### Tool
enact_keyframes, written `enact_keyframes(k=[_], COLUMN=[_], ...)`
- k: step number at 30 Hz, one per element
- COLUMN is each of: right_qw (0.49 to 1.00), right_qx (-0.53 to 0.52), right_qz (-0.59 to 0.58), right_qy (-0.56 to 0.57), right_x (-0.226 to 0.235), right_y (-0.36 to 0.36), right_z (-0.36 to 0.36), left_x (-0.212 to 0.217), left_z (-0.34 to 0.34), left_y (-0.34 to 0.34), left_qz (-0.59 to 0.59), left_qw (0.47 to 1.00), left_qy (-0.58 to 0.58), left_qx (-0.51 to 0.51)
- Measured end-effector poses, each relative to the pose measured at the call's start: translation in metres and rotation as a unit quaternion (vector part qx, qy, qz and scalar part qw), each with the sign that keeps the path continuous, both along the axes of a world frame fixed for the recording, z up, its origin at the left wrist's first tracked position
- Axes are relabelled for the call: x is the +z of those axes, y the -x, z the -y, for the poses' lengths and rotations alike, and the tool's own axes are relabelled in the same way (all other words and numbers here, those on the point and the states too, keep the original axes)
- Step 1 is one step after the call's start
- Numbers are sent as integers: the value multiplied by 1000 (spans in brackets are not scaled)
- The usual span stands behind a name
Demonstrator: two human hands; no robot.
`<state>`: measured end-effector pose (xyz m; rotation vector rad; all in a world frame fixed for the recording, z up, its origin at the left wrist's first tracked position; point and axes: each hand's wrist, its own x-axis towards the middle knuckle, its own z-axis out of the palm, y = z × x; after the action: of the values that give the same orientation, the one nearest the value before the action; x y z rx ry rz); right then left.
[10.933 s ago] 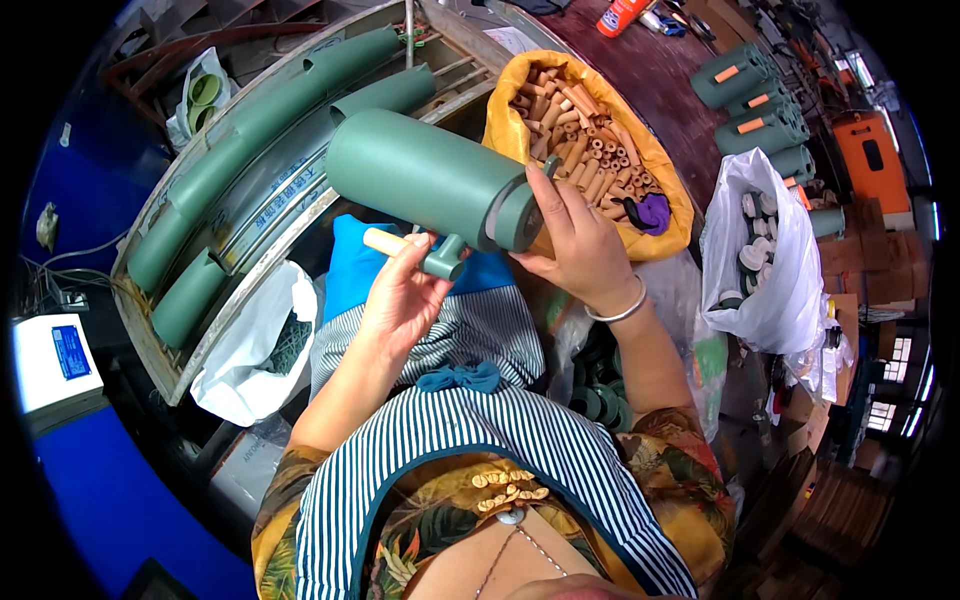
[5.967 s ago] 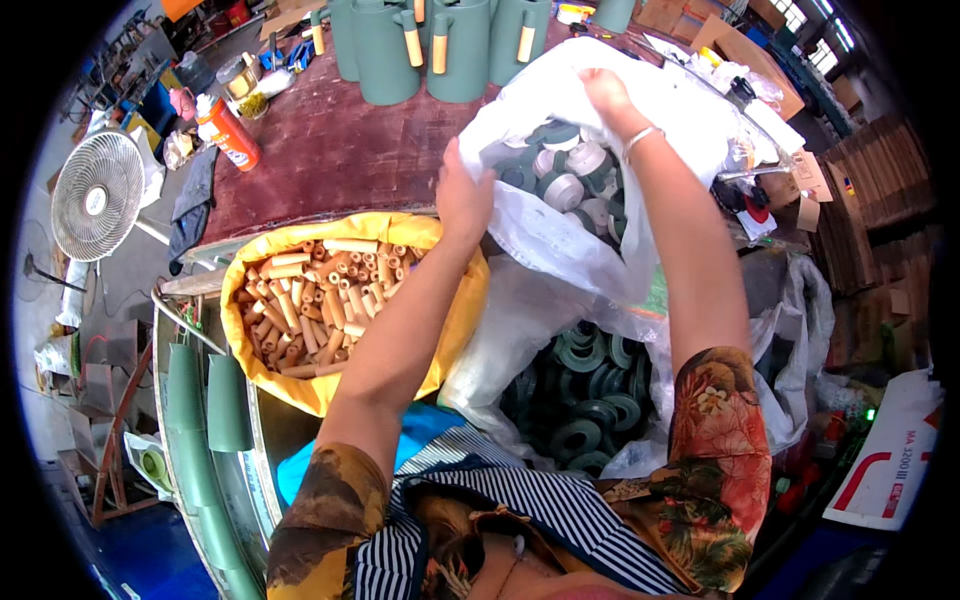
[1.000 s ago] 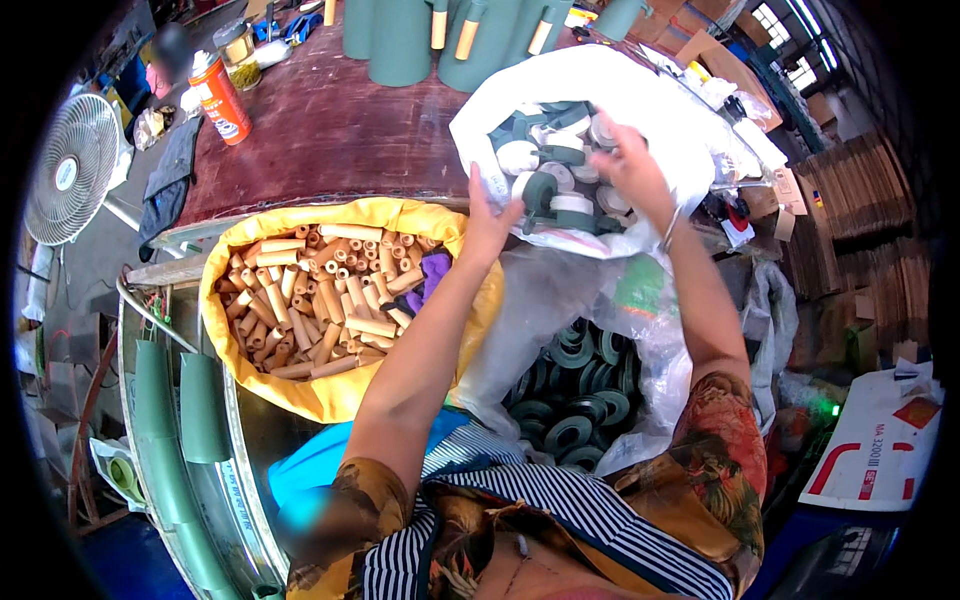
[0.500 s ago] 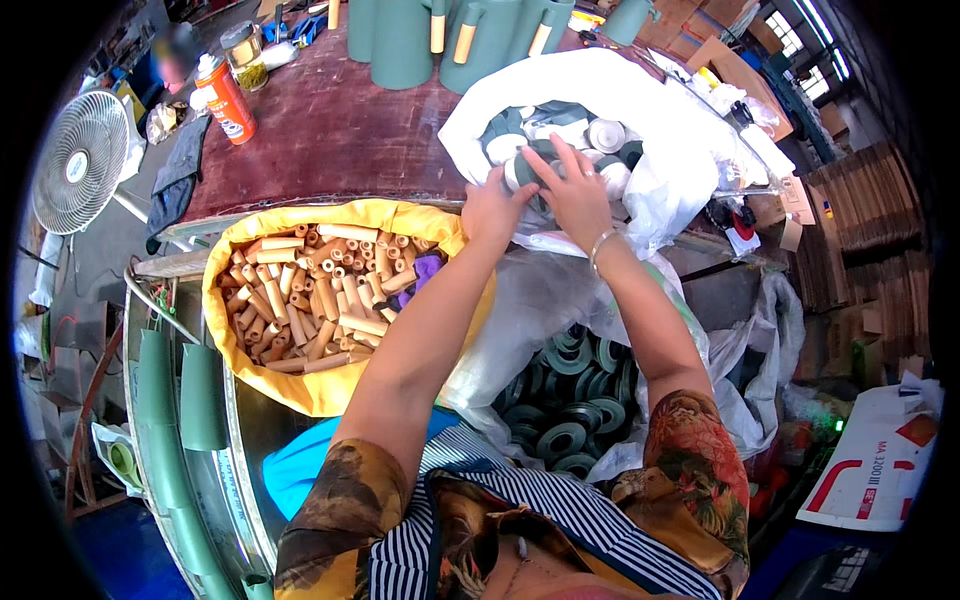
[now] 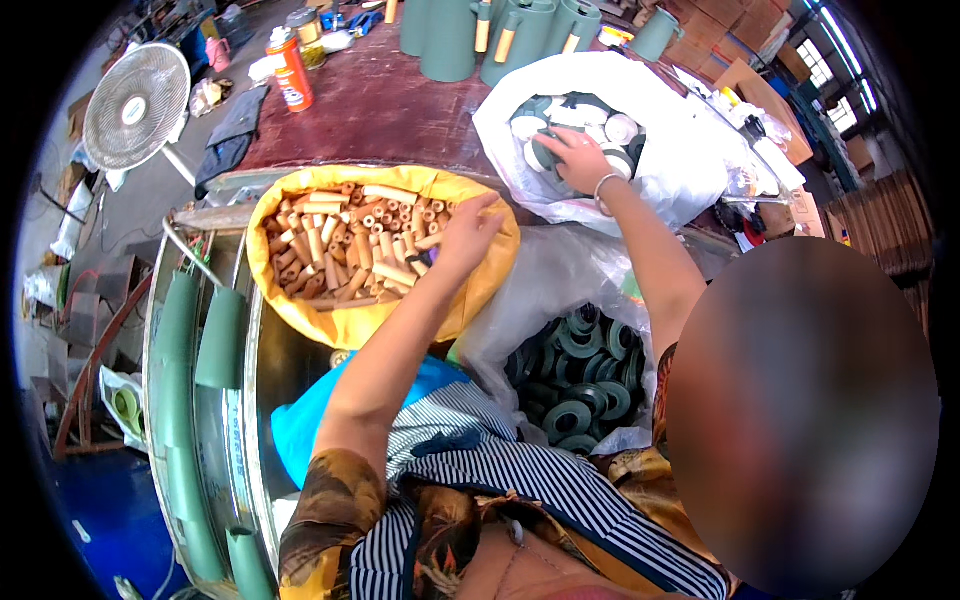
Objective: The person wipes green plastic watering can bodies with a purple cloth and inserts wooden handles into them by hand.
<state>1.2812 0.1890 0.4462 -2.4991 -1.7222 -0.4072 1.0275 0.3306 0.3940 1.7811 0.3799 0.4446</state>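
Observation:
My right hand (image 5: 583,165) reaches into a white woven bag (image 5: 680,165), its fingers spread over round green-and-white lids (image 5: 621,128). The fingertips touch a dark green lid (image 5: 544,154); I see no grip around it. My left hand (image 5: 470,235) is apart from the right, above the right rim of a yellow bag (image 5: 507,262). Its fingers are loosely bent, with nothing visible in them. That bag is full of short light-brown wooden tubes (image 5: 370,225), with a bit of purple material beside my left wrist. Below, a clear plastic bag (image 5: 500,310) holds dark green rings (image 5: 567,420).
Green jugs (image 5: 448,45) with wooden handles and an orange spray can (image 5: 290,72) stand on the dark red table (image 5: 370,130). Left are a fan (image 5: 135,105) and curved green pieces (image 5: 220,340) in a metal-edged rack. Cardboard stacks (image 5: 880,225) stand right. A blurred oval hides the lower right.
My left hand has left the lids and moved back over the yellow bag's edge. My right hand stays among the lids. The view has shifted, and a blurred oval covers the lower right.

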Motion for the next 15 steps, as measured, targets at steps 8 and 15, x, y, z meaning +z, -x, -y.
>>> enact_keyframes(k=[8, 15], right_qw=[933, 839], right_qx=[10, 187], right_qz=[-169, -499], right_qy=[-319, -108], right_x=[-5, -112], right_y=[192, 455], right_z=[12, -25], left_x=[9, -55], left_z=[0, 64], left_y=[394, 593], left_qz=[-189, -414], left_qw=[848, 625], left_qy=[-359, -451], left_qx=[341, 484])
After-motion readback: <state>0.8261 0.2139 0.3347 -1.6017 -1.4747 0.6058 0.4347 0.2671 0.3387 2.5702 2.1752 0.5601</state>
